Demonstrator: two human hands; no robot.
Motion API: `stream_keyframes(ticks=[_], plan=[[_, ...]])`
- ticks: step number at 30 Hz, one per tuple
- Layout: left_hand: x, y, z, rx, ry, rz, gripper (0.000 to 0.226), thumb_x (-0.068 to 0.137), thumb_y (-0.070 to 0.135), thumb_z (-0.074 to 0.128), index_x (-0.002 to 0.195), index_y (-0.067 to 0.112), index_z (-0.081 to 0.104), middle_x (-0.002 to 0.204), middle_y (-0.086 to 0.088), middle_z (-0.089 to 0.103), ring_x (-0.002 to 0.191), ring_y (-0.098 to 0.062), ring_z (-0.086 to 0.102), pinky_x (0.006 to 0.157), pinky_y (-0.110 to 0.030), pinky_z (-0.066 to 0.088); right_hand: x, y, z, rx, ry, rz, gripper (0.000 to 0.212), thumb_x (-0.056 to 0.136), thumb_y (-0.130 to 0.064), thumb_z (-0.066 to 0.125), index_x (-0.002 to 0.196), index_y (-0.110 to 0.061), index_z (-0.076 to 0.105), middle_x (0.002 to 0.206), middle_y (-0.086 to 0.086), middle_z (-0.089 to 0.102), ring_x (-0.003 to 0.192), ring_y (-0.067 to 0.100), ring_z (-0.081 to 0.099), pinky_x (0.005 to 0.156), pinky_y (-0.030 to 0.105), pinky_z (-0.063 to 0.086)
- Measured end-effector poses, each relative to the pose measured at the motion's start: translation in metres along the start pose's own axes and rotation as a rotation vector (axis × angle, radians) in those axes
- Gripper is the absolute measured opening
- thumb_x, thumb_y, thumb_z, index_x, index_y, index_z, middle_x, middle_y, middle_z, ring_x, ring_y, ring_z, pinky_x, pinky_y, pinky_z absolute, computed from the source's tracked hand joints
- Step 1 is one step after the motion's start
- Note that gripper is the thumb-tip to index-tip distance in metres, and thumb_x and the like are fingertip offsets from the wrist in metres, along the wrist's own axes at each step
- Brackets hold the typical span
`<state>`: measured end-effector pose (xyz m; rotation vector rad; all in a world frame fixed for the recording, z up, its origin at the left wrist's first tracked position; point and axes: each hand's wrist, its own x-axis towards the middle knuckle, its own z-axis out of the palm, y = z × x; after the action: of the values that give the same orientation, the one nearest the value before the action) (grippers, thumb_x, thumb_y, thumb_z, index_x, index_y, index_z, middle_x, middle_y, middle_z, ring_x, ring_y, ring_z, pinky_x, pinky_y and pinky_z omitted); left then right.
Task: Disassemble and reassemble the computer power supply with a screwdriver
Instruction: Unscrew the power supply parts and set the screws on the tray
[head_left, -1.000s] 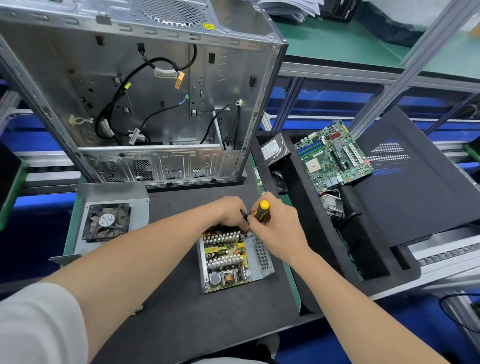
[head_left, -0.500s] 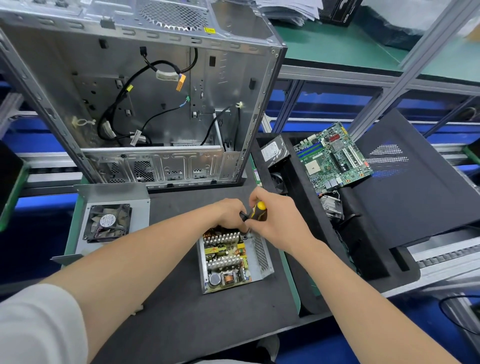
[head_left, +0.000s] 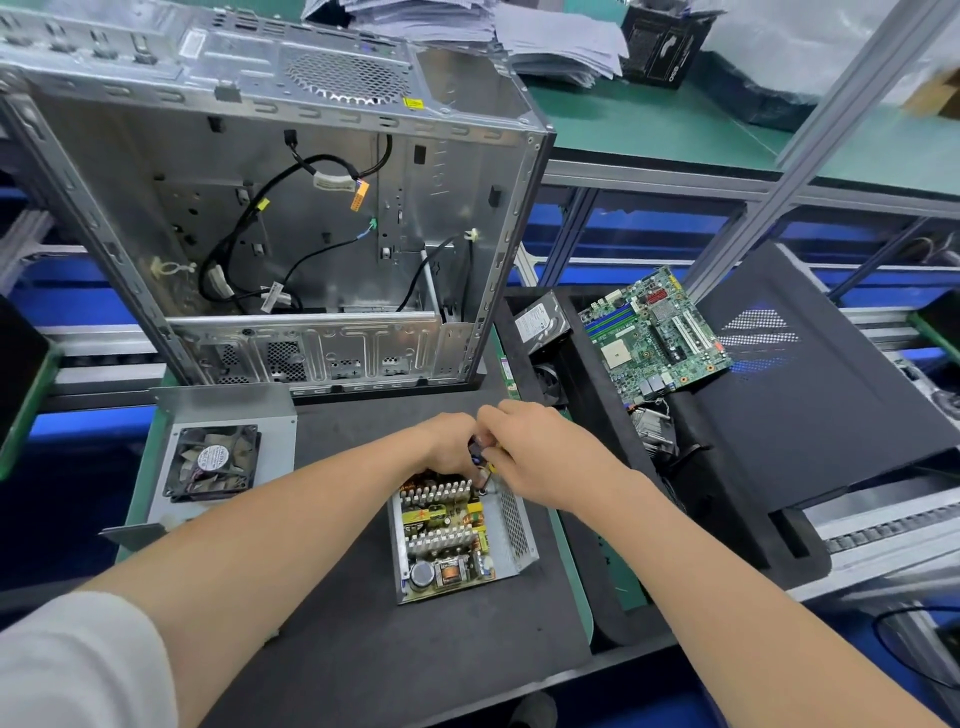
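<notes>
The power supply (head_left: 457, 535) lies open on the black mat (head_left: 363, 649) of the counter (head_left: 574, 582), circuit board and heat sinks exposed. Its position matches that of one second ago.

The screwdriver (head_left: 480, 460) has changed attitude. One second ago its yellow handle end stood clear above the right hand; half a second ago it had tilted toward the far side. Now only a short dark-and-yellow section shows between the two hands, with the shaft directed at the far right corner of the board.

The right hand (head_left: 535, 457) is wrapped round the handle and has rolled over it. The left hand (head_left: 447, 447) remains at the same corner, fingers bent down beside the shaft. Whether they pinch the shaft, a screw, or nothing cannot be determined.

Assessment: the roll of the right hand is consistent with turning a board screw at that corner. Direction of turn, and therefore removal or refitting, cannot be established.

The removed cover with fan (head_left: 218, 462) lies to the left, well apart. The stripped computer case (head_left: 311, 234) stands behind. To the right, a foam tray (head_left: 597, 519) holds a motherboard (head_left: 654, 338) and a hard drive (head_left: 540, 322).
</notes>
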<state>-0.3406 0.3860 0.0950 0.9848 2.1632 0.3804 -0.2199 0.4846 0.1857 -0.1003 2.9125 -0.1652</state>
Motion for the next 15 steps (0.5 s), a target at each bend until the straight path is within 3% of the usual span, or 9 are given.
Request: stream_keyframes(ticks=[2,4,6,8,11,13,15], plan=[[0.0,0.0,0.0,0.013,-0.014,0.0,0.039,0.081,0.032,0.086,0.111,0.016,0.067,0.112,-0.005,0.069,0.103,-0.03,0.064,0.089,-0.04,0.054,0.002,-0.002,0.006,-0.057,0.022,0.082,0.02,0.107,-0.031,0.049,0.103,-0.012,0.044,0.09,0.007,0.051,0.088,0.037,0.058,0.073,0.044,0.052],[0.0,0.001,-0.002,0.013,-0.014,0.003,0.024,0.077,0.03,0.088,0.09,0.029,0.068,0.102,-0.001,0.07,0.094,-0.027,0.064,0.081,-0.038,0.055,0.004,-0.005,0.012,-0.079,0.073,0.212,0.021,0.109,-0.031,0.046,0.099,-0.014,0.038,0.083,0.009,0.047,0.084,0.039,0.061,0.064,0.039,0.04],[-0.001,0.001,-0.003,-0.01,-0.022,0.014,0.029,0.076,0.027,0.087,0.072,0.041,0.062,0.09,0.006,0.065,0.088,-0.026,0.063,0.071,-0.035,0.053,0.007,-0.01,0.016,-0.1,0.106,0.272,0.023,0.111,-0.033,0.043,0.101,-0.012,0.042,0.088,0.013,0.056,0.085,0.039,0.064,0.063,0.038,0.036],[-0.002,0.002,-0.002,0.01,-0.025,0.022,0.023,0.081,0.023,0.083,0.079,0.036,0.064,0.088,0.007,0.062,0.089,-0.026,0.061,0.069,-0.033,0.048,0.007,-0.012,0.015,-0.085,0.095,0.242,0.027,0.111,-0.037,0.04,0.108,-0.011,0.047,0.095,0.014,0.059,0.08,0.035,0.058,0.063,0.038,0.036],[-0.004,0.003,0.0,0.024,-0.014,0.033,0.009,0.091,0.016,0.068,0.099,0.017,0.062,0.092,0.002,0.059,0.094,-0.027,0.057,0.072,-0.032,0.044,0.001,-0.013,0.004,-0.046,0.014,0.053,0.017,0.105,-0.028,0.047,0.11,-0.013,0.042,0.102,0.007,0.041,0.077,0.035,0.055,0.063,0.038,0.036],[-0.007,0.005,-0.002,0.004,-0.021,0.049,0.019,0.093,0.015,0.068,0.11,0.008,0.066,0.106,-0.006,0.065,0.101,-0.028,0.058,0.079,-0.034,0.048,-0.002,-0.01,-0.004,-0.15,-0.058,-0.103,0.021,0.099,-0.017,0.056,0.118,-0.012,0.047,0.112,0.007,0.037,0.072,0.03,0.048,0.059,0.04,0.037],[-0.01,0.007,-0.005,-0.035,-0.04,0.063,0.032,0.092,0.015,0.072,0.122,0.004,0.069,0.122,-0.01,0.067,0.111,-0.03,0.061,0.091,-0.037,0.051,-0.002,-0.007,-0.008,-0.326,-0.135,-0.236,0.031,0.094,-0.002,0.06,0.123,-0.011,0.053,0.118,0.009,0.043,0.082,0.027,0.049,0.059,0.039,0.038]])
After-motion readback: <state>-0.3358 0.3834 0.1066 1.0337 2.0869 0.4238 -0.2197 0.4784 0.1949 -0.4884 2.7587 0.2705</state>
